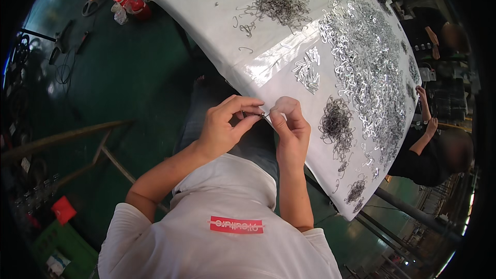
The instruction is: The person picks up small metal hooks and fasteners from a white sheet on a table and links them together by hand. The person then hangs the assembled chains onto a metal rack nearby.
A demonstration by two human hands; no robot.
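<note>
My left hand (223, 126) and my right hand (290, 130) meet at the near edge of the white-covered table (279, 90), fingertips pinched close together. Between them is a small dark metal piece (263, 115); it looks like thin wire, but its shape is mostly hidden by my fingers. Both hands grip it from opposite sides. Just beyond my right hand lies a small pile of straight silver metal pieces (307, 71). To its right, a tangle of dark wire hooks (336, 120) rests on the cover.
A wide spread of shiny bent metal pieces (369, 62) covers the table's right half. Another heap of wire hooks (281, 8) lies farther off. Two people work along the far right side, one with a hand (431, 126) at the edge. Red containers (135, 8) stand at upper left.
</note>
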